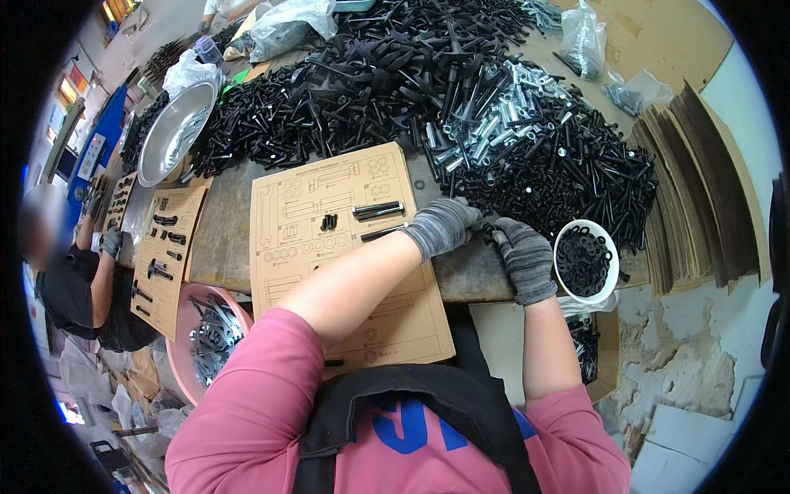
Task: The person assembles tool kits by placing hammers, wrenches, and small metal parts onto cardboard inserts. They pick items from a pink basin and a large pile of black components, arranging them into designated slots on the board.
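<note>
My left hand (444, 227), in a grey knit glove, reaches across to the near edge of a pile of small black screws (510, 185). Its fingers are bent together. Close beside it, my right hand (527, 257), gloved alike, has its fingers curled at the same edge; small dark parts show at the fingertips of both, too small to name. Under my left forearm lies a brown cardboard sheet (280, 222) printed with outlines of hardware. Long black bolts (378, 211) and several short black screws (329, 222) rest on it, partly hidden by the arm.
A white bowl of black washers (584, 262) stands right of my right hand. Behind are silver sleeves (502, 115) and heaped black bolts (329, 103). Left are a metal bowl (156, 152), a pink basin (188, 317) and another person (82, 280). Cardboard sheets (699, 189) stand at right.
</note>
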Motion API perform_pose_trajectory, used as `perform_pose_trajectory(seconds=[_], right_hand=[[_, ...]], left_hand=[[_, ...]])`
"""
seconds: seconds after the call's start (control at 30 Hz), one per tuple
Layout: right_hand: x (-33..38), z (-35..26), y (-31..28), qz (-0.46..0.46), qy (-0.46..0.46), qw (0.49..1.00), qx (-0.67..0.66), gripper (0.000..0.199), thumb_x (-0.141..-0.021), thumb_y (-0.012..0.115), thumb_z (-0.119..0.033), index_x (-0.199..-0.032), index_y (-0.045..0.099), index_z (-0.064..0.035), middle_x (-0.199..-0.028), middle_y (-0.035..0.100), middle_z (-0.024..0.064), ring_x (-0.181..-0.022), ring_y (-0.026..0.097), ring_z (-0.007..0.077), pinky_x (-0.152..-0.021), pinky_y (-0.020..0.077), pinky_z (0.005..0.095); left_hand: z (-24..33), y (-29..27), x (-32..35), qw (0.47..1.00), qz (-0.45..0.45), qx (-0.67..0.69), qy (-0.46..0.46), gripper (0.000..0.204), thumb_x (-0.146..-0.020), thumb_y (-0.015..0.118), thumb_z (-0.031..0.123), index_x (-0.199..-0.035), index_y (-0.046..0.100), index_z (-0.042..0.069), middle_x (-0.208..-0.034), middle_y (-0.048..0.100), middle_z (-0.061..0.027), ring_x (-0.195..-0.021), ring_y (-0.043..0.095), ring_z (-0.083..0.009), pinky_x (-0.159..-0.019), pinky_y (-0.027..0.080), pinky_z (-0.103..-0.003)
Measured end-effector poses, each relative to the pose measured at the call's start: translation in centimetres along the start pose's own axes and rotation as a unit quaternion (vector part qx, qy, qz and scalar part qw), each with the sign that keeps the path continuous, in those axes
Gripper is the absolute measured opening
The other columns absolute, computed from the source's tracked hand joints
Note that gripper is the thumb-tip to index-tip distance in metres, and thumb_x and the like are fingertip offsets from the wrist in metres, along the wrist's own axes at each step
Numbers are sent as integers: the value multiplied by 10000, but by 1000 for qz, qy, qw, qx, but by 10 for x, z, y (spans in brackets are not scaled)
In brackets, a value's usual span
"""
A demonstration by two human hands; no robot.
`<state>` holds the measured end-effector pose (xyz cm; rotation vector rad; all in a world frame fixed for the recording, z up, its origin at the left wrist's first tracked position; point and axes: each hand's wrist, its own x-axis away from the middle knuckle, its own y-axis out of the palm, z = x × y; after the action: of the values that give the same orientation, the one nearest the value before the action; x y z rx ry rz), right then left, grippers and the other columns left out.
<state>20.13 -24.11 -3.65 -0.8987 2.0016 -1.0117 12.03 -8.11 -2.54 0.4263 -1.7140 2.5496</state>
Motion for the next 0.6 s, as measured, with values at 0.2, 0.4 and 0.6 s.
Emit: perform_pose_trajectory(seconds=[0.2,0.4,0.6], right_hand=[[-6,-1,2,10,37,999,19,196,-833,532,-198,-961,610,-71,-894,624,125,-813,597,277,-725,472,353],[-10,-9,2,42,-9,991,-129,170,-820,542,-144,-958,614,-75,-897,609,112,-841,576,272,-748,456,353],[-36,-34,22,-60,15,949,-311,177,-786,569,-61,-954,624,-64,-907,628,101,-856,592,214,-775,456,301]], left_hand=[[-21,-12,33,987,125,90,50,225,-747,622,134,-967,612,83,-936,569,-111,-910,546,-271,-807,449,-353],[-97,-41,113,977,159,136,-45,216,-707,646,34,-917,603,54,-843,608,-94,-815,582,-224,-753,468,-322],[-172,-46,191,983,76,41,-162,201,-711,635,25,-908,604,51,-873,619,-108,-805,585,-259,-740,472,-326]])
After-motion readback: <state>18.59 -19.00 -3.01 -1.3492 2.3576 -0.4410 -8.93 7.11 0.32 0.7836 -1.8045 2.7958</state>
